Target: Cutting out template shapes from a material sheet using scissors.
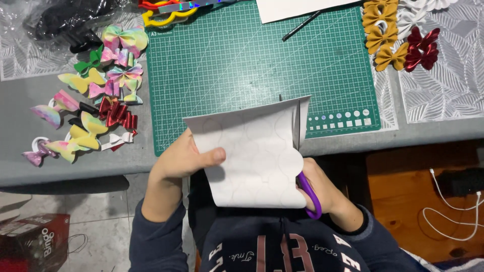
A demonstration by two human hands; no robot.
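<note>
While held up over the worktop (60, 166) edge, just in front of the green cutting mat (227, 60): white sheet (252, 156), pale traced circles across it, right edge scalloped, thin strip (301, 121) hanging off at top right. Left hand (184, 158) fingers clamped on sheet's left edge, thumb on top. Right hand (322, 189) fingers closed thru purple-handled scissors (308, 194), blades mostly hidden behind sheet. Coloured bows (96, 108) lying left of mat.

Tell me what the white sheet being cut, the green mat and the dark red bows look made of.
White sheet: a stiff, matte sheet, perhaps backed fabric or faux leather; it holds a curve.
Green mat: likely rubbery plastic, matte, with a printed grid.
Dark red bows: probably metallic faux leather, with shiny highlights.
</note>
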